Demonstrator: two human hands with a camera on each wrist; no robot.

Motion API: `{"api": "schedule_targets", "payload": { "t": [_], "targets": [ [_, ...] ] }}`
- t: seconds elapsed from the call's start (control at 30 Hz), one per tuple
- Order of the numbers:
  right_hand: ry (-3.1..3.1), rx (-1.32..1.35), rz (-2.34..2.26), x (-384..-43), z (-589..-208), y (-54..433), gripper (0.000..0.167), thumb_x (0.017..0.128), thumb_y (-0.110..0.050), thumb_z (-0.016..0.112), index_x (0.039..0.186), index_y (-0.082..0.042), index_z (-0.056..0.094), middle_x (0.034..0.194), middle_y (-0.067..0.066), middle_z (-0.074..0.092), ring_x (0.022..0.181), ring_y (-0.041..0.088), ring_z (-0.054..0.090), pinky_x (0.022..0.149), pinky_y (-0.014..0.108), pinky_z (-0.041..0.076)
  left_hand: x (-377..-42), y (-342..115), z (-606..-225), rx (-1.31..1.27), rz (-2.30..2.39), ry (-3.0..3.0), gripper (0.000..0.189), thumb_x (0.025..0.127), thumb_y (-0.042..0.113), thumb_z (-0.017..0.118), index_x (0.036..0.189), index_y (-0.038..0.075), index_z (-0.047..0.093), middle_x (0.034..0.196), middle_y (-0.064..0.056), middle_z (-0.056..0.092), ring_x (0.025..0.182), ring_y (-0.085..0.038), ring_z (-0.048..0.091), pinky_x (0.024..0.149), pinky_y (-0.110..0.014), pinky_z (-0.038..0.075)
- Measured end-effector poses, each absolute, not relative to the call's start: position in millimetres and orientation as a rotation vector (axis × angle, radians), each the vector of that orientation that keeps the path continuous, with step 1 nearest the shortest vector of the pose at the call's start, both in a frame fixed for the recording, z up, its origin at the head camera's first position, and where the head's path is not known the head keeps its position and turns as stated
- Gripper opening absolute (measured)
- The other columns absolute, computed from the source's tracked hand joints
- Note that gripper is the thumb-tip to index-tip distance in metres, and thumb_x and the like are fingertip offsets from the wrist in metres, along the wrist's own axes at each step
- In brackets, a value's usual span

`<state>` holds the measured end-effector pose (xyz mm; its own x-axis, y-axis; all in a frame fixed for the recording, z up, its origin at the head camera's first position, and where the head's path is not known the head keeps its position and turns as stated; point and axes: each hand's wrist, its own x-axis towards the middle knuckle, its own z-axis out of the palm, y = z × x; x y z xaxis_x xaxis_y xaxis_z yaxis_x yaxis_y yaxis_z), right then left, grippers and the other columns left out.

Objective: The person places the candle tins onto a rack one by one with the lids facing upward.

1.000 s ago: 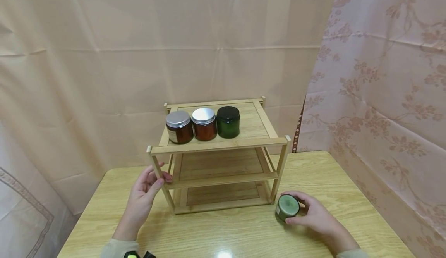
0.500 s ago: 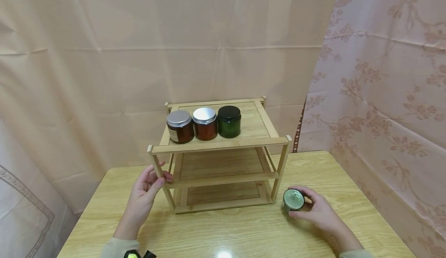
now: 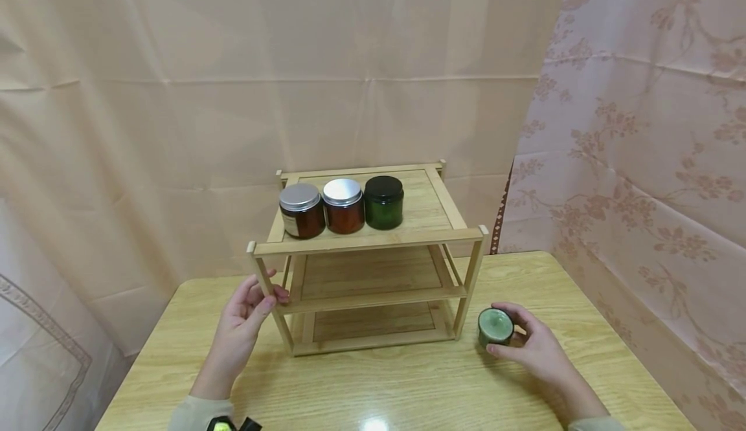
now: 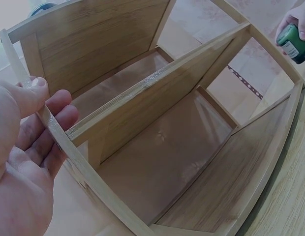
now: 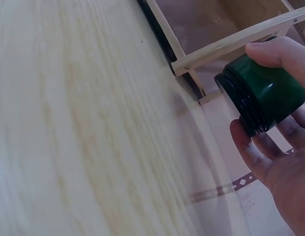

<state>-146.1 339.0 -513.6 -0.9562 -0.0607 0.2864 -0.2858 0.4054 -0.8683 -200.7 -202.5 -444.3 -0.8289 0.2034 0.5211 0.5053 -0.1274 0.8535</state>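
Observation:
A dark green glass jar [image 3: 495, 327] is in my right hand [image 3: 539, 350], to the right of a three-tier wooden shelf rack [image 3: 373, 303]. Its pale green base faces up in the head view, and its black lid [image 5: 239, 103] points down toward the table in the right wrist view. Thumb and fingers grip the jar's sides. My left hand [image 3: 236, 327] holds the rack's front left post, thumb in front and fingertips curling behind it. On the top shelf stand two amber jars, one labelled [image 3: 301, 214] and one plainer [image 3: 344, 209], both silver-lidded, beside a black-lidded green jar [image 3: 384, 204].
The rack stands on a light wooden table [image 3: 373, 386]. Behind hangs a beige curtain [image 3: 361, 94], and a pink floral cloth [image 3: 641, 159] hangs on the right. Part of a black object [image 3: 230, 424] shows at the bottom edge by the left sleeve.
My right hand has moved the green jar right and slightly away from me, tipping its base more squarely upward. My left hand, the rack and the jars on top stay put.

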Motion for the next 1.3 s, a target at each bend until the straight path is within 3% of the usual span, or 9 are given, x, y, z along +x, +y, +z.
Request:
{"api": "schedule_targets", "payload": {
  "t": [0.37,0.53,0.73,1.13,1.3],
  "targets": [
    [-2.444,0.263,1.586,-145,-511,341,0.079,0.081,-0.004,0.097,0.148,0.001,0.055,0.138,0.018,0.067,0.118,-0.006,0.061,0.092,0.018,0.057,-200,-203,-444,-0.785,-2.055,-1.931,0.045,0.112,-0.008,0.048,0.157,-0.005,0.046,0.12,-0.002,0.075,0.112,-0.015,0.075,0.104,-0.027,0.057],
    [-2.443,0.265,1.559,-146,-514,343,0.074,0.083,-0.006,0.096,0.147,-0.003,0.058,0.135,0.004,0.069,0.118,-0.006,0.062,0.092,0.017,0.057,-199,-203,-443,-0.774,-2.053,-1.941,0.045,0.113,-0.007,0.049,0.157,-0.008,0.044,0.12,-0.003,0.075,0.112,-0.015,0.075,0.104,-0.026,0.057],
    [-2.389,0.313,1.609,-147,-515,344,0.07,0.088,-0.002,0.092,0.149,-0.001,0.057,0.133,-0.009,0.069,0.119,-0.003,0.064,0.091,0.02,0.06,-199,-203,-443,-0.759,-2.049,-1.963,0.044,0.114,-0.004,0.049,0.158,-0.002,0.047,0.121,-0.002,0.075,0.113,-0.014,0.074,0.104,-0.026,0.056],
    [-2.363,0.316,1.692,-148,-506,342,0.07,0.093,0.0,0.085,0.154,0.002,0.051,0.135,-0.01,0.065,0.117,0.004,0.068,0.09,0.025,0.063,-200,-204,-444,-0.77,-2.05,-1.956,0.045,0.114,-0.005,0.048,0.159,-0.003,0.046,0.121,-0.001,0.075,0.114,-0.013,0.073,0.105,-0.026,0.056],
    [-2.389,0.307,1.629,-148,-501,343,0.069,0.095,-0.003,0.085,0.155,0.0,0.051,0.136,-0.002,0.066,0.118,0.002,0.067,0.093,0.022,0.06,-200,-203,-444,-0.781,-2.047,-1.95,0.045,0.113,-0.006,0.048,0.159,-0.004,0.045,0.121,-0.001,0.074,0.113,-0.014,0.073,0.104,-0.027,0.057]
  ]
}}
